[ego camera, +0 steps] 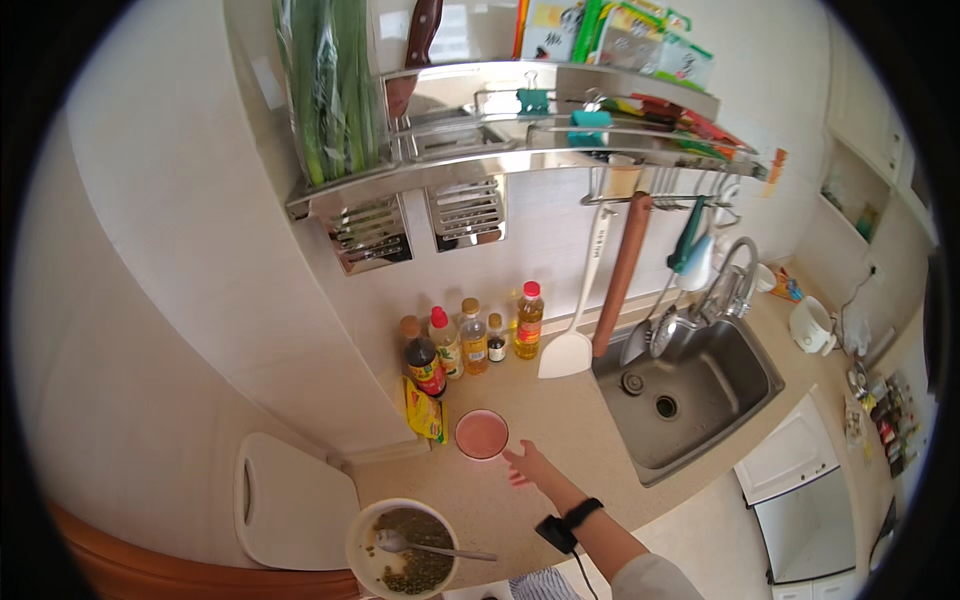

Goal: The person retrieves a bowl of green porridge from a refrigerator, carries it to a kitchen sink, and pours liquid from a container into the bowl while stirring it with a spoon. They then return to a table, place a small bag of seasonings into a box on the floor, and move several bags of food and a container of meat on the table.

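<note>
My right hand (531, 465) reaches over the counter from the lower right, a black strap with a small cabled device on its wrist. Its fingers are apart and hold nothing. Just beyond the fingertips sits a small pink bowl (481, 435) with a dark rim; whether they touch it I cannot tell. My left hand is out of view. Nearer to me, a large cream bowl (363, 564) holds a chopped dark green food (431, 529). A metal spoon (457, 553) rests in it, handle over the rim.
Several sauce and oil bottles (474, 341) and a yellow packet (425, 411) stand by the wall. A white spatula (568, 352) and wooden rolling pin (624, 274) hang left of the steel sink (697, 420). A white cutting board (304, 510) leans at left, under a metal shelf (450, 161).
</note>
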